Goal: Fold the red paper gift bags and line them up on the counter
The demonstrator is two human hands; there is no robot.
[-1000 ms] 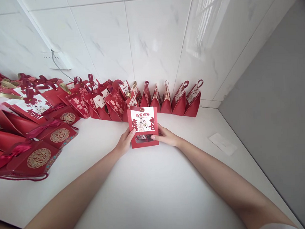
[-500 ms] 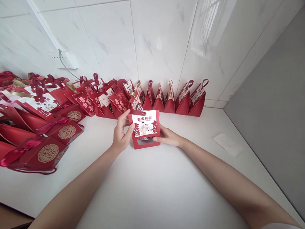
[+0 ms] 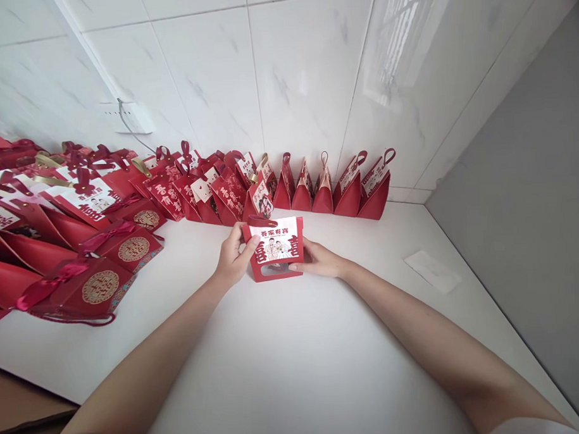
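Between my hands a red gift box point(image 3: 277, 249) stands on the white table point(image 3: 294, 362). Its front carries a white panel with red characters and a drawn couple, above a clear window; a dark red ribbon loop lies at its top. My left hand point(image 3: 234, 254) grips the box's left side, thumb on the front and fingers behind. On the right side, my right hand point(image 3: 319, 260) holds the lower edge, with its thumb by the window. The fingers behind the box are hidden.
Several red gift boxes with ribbon loops line the tiled wall point(image 3: 303, 77); a dense cluster of boxes point(image 3: 102, 280) fills the left. A white paper piece point(image 3: 431, 270) lies at right. A wall socket point(image 3: 131, 117) with a cable sits at back left.
The top of the box has tipped lower and back a little, and my left hand has come down slightly with it. The camera view has shifted slightly.
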